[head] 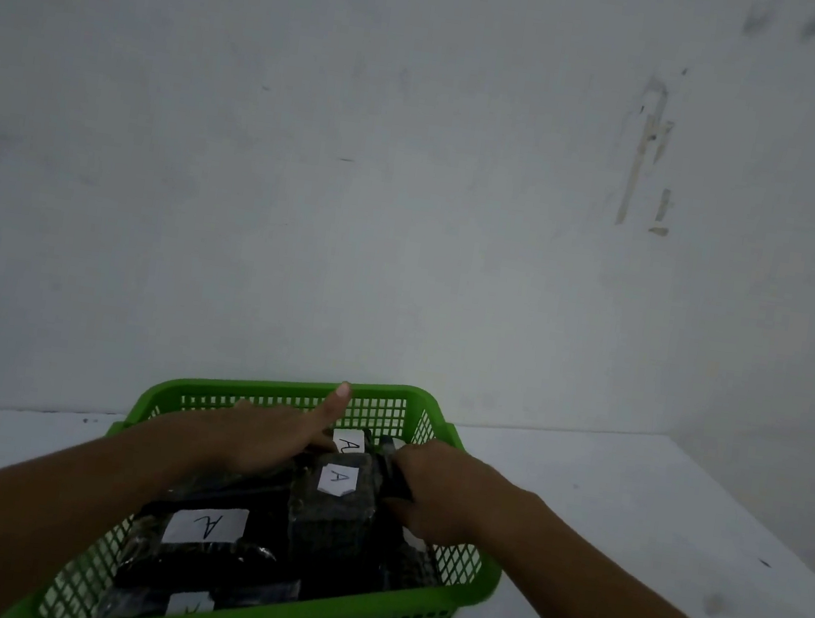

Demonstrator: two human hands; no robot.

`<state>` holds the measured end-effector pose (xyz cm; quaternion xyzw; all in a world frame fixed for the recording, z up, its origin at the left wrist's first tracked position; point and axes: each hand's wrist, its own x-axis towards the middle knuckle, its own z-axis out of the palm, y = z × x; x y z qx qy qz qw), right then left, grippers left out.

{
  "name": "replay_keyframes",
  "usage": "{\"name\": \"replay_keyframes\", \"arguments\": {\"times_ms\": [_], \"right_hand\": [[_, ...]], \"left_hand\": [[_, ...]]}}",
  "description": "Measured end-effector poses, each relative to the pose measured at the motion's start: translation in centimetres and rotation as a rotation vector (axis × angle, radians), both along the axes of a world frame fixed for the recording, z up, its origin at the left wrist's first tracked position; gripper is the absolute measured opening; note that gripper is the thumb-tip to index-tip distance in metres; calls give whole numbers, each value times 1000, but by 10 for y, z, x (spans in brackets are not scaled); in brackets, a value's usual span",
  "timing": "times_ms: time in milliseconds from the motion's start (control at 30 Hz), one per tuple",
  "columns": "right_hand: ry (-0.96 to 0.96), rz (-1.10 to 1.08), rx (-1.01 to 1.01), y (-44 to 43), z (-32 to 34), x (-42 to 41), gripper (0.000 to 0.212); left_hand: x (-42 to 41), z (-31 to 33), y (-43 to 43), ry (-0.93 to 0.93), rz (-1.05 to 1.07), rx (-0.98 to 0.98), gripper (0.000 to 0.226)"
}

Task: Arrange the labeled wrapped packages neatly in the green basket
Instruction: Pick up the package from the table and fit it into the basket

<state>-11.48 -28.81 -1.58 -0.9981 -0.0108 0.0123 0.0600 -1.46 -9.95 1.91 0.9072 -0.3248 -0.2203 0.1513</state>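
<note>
Packages point(332, 501) in the basket point(461, 593) looked light, slick-wrapped, boxy; best gripped by the sides. Left hand point(269, 438) lay flat, open, on them; right hand point(428, 493) gripped one package's edge beside it.

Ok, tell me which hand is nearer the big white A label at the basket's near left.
Left. The left hand lies flat on the packages just beyond the big label; the right hand is across the green basket, by its right wall.
</note>
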Motion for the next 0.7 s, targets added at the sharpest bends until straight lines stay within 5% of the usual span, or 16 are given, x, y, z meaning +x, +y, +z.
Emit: {"name": "replay_keyframes", "arguments": {"times_ms": [200,400,600,700], "right_hand": [[-110,-56,120,-7,7,-12,19],[-265,-83,97,-20,6,-43,37],[-266,-78,401,-16,-15,-87,53],[-268,-52,532,-6,-25,-101,73]], "left_hand": [[-11,9,22,-64,16,-98,102],[-20,9,60,-70,48,-216,94],[-50,-10,117,-223,-37,-279,61],[-67,-29,143,-270,-53,-244,68]]}}
